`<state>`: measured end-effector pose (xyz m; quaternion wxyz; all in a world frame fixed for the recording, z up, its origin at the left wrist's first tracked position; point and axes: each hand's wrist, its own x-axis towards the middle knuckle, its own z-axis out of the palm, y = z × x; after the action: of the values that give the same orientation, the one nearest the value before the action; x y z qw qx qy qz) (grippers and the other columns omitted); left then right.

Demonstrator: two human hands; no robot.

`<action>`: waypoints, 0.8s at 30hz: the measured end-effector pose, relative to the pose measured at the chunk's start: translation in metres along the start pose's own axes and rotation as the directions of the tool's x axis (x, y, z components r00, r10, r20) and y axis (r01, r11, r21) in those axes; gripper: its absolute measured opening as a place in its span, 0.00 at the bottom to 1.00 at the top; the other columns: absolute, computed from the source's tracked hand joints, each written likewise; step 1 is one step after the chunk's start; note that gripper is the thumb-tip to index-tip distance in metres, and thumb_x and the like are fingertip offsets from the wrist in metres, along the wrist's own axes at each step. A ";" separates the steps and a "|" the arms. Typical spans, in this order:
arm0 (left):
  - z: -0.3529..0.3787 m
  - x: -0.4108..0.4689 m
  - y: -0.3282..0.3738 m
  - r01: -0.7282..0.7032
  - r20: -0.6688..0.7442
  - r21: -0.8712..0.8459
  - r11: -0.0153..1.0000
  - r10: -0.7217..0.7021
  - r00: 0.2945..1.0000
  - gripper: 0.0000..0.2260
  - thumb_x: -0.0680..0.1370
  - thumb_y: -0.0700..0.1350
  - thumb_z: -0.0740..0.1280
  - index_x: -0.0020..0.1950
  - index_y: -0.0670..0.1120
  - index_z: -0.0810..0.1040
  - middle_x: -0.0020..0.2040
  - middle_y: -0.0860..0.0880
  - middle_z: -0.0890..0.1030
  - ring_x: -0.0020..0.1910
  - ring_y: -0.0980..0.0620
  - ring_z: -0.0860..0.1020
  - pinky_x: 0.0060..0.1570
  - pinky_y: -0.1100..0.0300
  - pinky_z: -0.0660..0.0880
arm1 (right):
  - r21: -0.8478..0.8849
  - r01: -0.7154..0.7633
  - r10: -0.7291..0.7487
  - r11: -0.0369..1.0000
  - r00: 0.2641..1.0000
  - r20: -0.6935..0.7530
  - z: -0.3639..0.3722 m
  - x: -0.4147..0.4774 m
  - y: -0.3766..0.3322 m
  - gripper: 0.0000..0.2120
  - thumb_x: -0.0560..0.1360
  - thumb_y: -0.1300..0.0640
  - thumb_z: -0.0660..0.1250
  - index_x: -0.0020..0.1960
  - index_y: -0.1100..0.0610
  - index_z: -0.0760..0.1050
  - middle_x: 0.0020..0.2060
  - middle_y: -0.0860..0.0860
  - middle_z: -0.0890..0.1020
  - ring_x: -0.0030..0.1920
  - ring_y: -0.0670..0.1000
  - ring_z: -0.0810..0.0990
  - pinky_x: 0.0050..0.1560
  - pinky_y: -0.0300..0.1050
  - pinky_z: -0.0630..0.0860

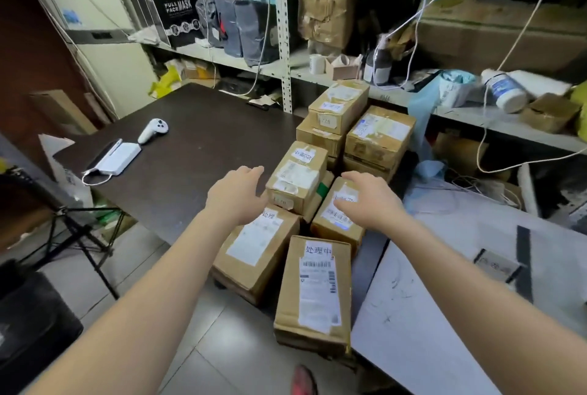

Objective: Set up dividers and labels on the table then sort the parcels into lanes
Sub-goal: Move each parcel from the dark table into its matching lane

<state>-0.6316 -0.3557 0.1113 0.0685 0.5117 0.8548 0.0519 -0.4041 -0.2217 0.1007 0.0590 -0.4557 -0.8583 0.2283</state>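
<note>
- Parcels (297, 177), all brown cardboard boxes with white stickers, sit bunched and partly stacked at the right end of the dark table (197, 147), up against the shelf rack (282, 29).
- Left hand (236, 194) and right hand (370, 201) are both loosely spread and grip nothing. They reach in on either side of the raised middle box. Whether either one touches cardboard I cannot tell.
- Progress looks early: no dividers or lane labels show on the dark top, and no box lies in a lane. Setting up and sorting both seem left to do.
- A black strip (524, 255) lies on the white table (428, 283) at the right. It may be divider material, though that is a guess.
- Open room is the left and middle of the dark top, with only a white controller (154, 130) and a flat white box (116, 158) with a cable near the far left edge.
- The nearest parcel (314, 293) seems to overhang the near edge above the floor, so it could tip if nudged.
</note>
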 end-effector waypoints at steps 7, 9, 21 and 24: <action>0.044 0.085 -0.025 0.033 0.115 -0.020 0.999 -0.031 0.993 0.26 0.83 0.61 0.56 0.76 0.48 0.66 0.74 0.50 0.70 0.71 0.47 0.70 0.57 0.49 0.73 | 0.163 -0.134 0.117 0.977 0.987 0.109 0.054 0.091 -0.017 0.29 0.77 0.43 0.69 0.75 0.48 0.68 0.65 0.51 0.78 0.62 0.56 0.78 0.56 0.56 0.80; 0.061 0.103 -0.027 0.054 0.179 -0.117 0.992 -0.032 0.983 0.24 0.83 0.60 0.56 0.73 0.47 0.69 0.71 0.48 0.72 0.68 0.46 0.72 0.58 0.49 0.73 | 0.217 -0.213 0.187 0.953 0.973 0.132 0.071 0.106 -0.020 0.31 0.77 0.41 0.68 0.76 0.50 0.67 0.66 0.51 0.77 0.61 0.56 0.79 0.55 0.53 0.80; 0.082 0.127 -0.024 -0.061 0.119 -0.656 0.752 0.183 0.976 0.11 0.80 0.55 0.66 0.60 0.54 0.77 0.51 0.57 0.80 0.52 0.52 0.78 0.50 0.52 0.76 | 0.588 -0.382 0.450 0.713 0.892 0.034 0.101 0.107 -0.063 0.20 0.77 0.49 0.70 0.68 0.47 0.76 0.61 0.43 0.82 0.59 0.47 0.80 0.59 0.47 0.78; 0.065 0.125 -0.017 -0.166 0.052 -0.671 0.723 0.269 0.962 0.06 0.80 0.51 0.67 0.56 0.58 0.75 0.48 0.59 0.79 0.50 0.51 0.78 0.47 0.52 0.77 | 0.647 -0.385 0.510 0.658 0.860 -0.007 0.084 0.092 -0.075 0.19 0.76 0.50 0.71 0.67 0.46 0.77 0.60 0.43 0.83 0.59 0.47 0.81 0.60 0.51 0.80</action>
<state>-0.6934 -0.2517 0.0368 0.3003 0.5534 0.7076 0.3206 -0.5400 -0.2112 0.0497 0.2290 -0.6268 -0.5833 0.4630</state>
